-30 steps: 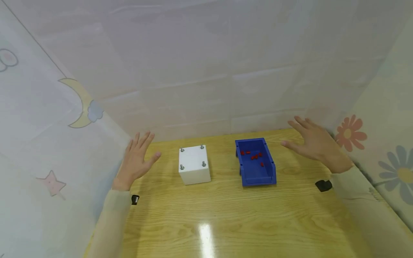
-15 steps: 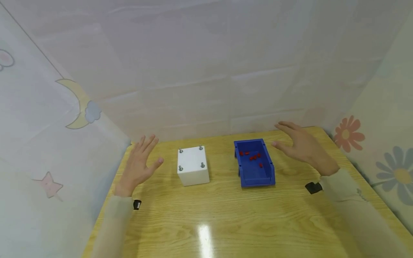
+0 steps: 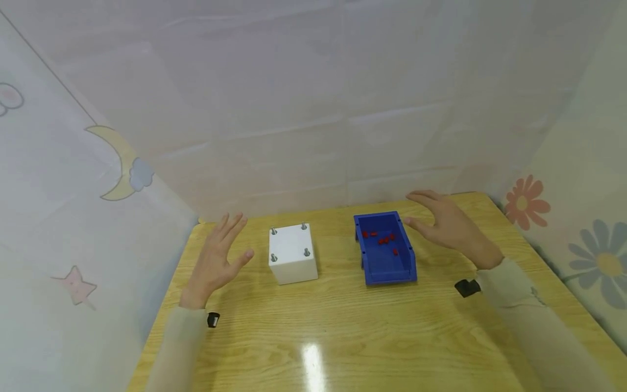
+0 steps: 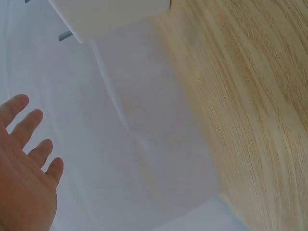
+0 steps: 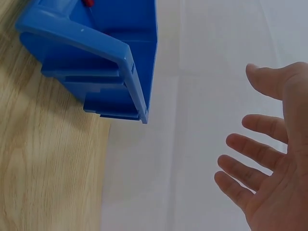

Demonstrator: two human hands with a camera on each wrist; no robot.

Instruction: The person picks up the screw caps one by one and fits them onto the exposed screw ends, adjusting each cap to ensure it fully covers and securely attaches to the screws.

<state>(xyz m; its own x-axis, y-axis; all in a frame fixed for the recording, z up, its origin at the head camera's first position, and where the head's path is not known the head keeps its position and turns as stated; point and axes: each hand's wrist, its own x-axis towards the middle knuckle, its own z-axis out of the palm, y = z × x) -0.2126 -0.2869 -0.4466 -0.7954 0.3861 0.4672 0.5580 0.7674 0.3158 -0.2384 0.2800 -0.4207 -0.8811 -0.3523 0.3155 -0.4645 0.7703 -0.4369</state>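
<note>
In the head view a white block (image 3: 292,253) with a metal bolt (image 3: 306,252) standing up at each top corner sits on the table. My left hand (image 3: 215,264) is held to its left, fingers spread, holding nothing. To the right of the block lies a blue bin (image 3: 389,272) with several small red pieces (image 3: 386,240) inside. Beside the bin's right wall hovers my right hand (image 3: 448,226), its fingers extended and thumb apart, also holding nothing. The right wrist view shows the bin's side (image 5: 91,53) and the same hand (image 5: 274,163) apart from it.
The wooden table (image 3: 274,337) is bounded by a pale sheet wall (image 3: 274,136) at the back and by printed sheets at left and right. A black wrist device (image 3: 467,288) sits at the right cuff, another (image 3: 213,319) at the left.
My right hand has moved left toward the blue bin. My left hand has shifted slightly right, toward the white block. The block and bin stay where they were on the table.
</note>
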